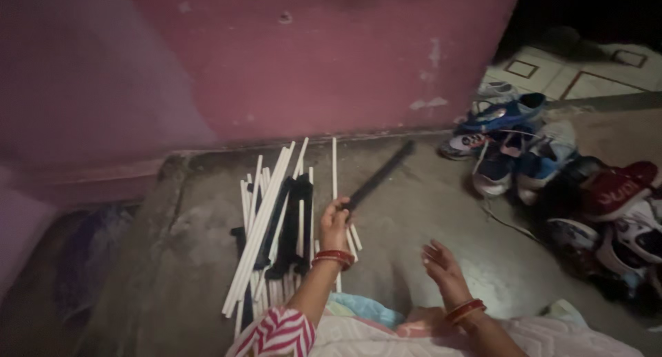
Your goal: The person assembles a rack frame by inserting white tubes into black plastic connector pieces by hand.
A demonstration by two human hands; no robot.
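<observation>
Long black flat plastic strip (379,177): light, stiff, likely slick; left hand (336,224) grips near end, R of white rod pile (265,219). Right hand (445,269) open, empty.

Your left hand (334,222) grips a black bar (379,177), and your right hand (441,267) shows pale nails. Each wrist wears red bangles (334,258) edged with a thin gold tone. Your left sleeve (276,333) is striped red and white, and the cloth on your lap (427,336) is pale pink with a light blue patch. Before you lie white rods (258,226) mixed with black pieces (289,226) on a grey floor (414,212). The wall (276,53) is dusty pink with lighter chipped spots. The shoes (552,171) are blue, white, black and red. The far tiles (572,74) are cream with dark red outlined squares.
</observation>
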